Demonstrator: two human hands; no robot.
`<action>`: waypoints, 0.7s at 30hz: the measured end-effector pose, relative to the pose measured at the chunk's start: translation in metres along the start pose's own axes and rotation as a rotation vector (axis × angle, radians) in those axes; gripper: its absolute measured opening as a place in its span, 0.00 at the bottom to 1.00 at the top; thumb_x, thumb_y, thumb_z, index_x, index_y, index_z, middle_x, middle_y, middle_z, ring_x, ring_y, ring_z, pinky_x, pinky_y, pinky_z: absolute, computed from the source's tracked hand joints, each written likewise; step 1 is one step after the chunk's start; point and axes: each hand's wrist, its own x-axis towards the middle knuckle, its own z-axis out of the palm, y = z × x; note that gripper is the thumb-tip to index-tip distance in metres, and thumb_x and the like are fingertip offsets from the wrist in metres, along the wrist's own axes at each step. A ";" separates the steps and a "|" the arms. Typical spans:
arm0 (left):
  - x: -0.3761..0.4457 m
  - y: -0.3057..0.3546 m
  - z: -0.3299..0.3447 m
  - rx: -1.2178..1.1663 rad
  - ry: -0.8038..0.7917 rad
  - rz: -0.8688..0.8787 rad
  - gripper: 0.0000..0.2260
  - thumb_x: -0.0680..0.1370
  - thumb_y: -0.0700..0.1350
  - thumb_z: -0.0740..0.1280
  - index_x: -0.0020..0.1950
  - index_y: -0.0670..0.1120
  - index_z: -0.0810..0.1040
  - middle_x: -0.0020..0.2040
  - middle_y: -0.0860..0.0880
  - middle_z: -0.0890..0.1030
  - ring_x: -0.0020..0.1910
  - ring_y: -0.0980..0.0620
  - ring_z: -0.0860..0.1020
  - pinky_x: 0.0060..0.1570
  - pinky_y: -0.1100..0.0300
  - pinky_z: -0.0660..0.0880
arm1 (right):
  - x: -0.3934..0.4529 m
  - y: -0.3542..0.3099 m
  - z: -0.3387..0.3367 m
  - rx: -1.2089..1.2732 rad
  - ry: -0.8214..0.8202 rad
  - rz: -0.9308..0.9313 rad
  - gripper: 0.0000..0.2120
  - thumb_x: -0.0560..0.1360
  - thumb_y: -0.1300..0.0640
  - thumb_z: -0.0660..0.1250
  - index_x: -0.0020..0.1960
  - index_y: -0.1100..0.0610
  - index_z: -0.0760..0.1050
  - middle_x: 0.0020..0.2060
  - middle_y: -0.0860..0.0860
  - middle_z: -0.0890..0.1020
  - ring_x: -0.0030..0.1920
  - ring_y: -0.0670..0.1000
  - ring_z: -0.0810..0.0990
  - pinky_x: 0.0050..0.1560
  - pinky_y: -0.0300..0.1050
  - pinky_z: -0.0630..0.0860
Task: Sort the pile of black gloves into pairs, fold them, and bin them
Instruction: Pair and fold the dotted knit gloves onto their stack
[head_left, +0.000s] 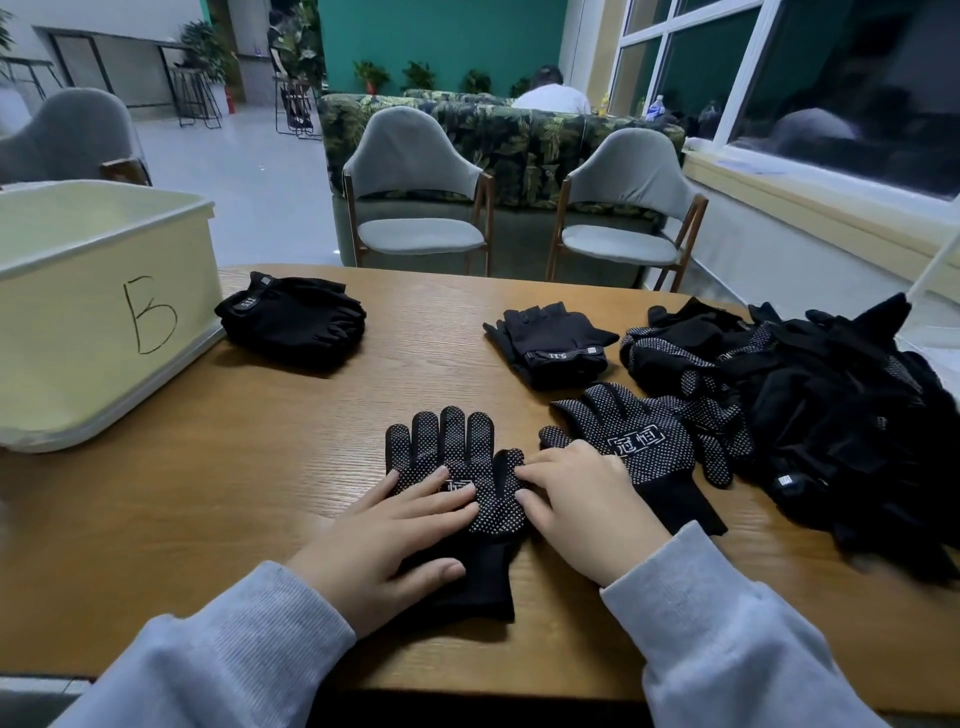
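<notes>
A person in pale grey knit sleeves presses both hands flat on a black knit glove studded with white grip dots (457, 467), which lies palm-up on a wooden table (260, 467) with its fingers pointing away and its plain cuff toward the body. The left hand (384, 535) rests with straight fingers across the glove's palm, thumb lying on the cuff; the right hand (587, 509) lies just beside it, fingertips touching the glove's thumb side, holding nothing. Directly beyond the right hand sits a second dotted black glove with a white printed label (644, 441), which the hand's back partly overlaps, though whether they touch is hard to tell. Farther right of that hand spreads an unsorted heap of black gloves (831, 415). Ahead of the right hand lies a folded black fingerless pair (556, 343), and ahead and left of the left hand another folded black pair (291, 322), just beside a pale yellow plastic bin marked "B" (104, 322).
</notes>
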 end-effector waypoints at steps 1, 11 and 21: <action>-0.002 0.001 0.000 0.020 -0.009 -0.009 0.35 0.71 0.75 0.39 0.73 0.61 0.58 0.71 0.70 0.54 0.71 0.70 0.41 0.71 0.63 0.36 | -0.001 -0.001 0.000 -0.001 0.009 -0.005 0.16 0.81 0.47 0.53 0.63 0.48 0.73 0.62 0.41 0.74 0.63 0.48 0.67 0.60 0.49 0.63; -0.010 0.004 0.002 -0.017 0.087 0.025 0.30 0.72 0.73 0.45 0.70 0.63 0.64 0.71 0.70 0.55 0.72 0.69 0.46 0.72 0.63 0.41 | -0.003 0.001 0.011 0.036 0.051 -0.065 0.17 0.79 0.45 0.57 0.66 0.46 0.71 0.70 0.43 0.66 0.69 0.51 0.63 0.63 0.54 0.60; -0.018 0.008 -0.001 -0.163 0.102 0.038 0.16 0.65 0.75 0.59 0.46 0.69 0.66 0.64 0.71 0.68 0.70 0.70 0.56 0.71 0.67 0.47 | -0.018 0.004 0.009 0.309 0.181 -0.404 0.07 0.64 0.53 0.69 0.41 0.47 0.81 0.46 0.42 0.82 0.50 0.41 0.73 0.45 0.47 0.71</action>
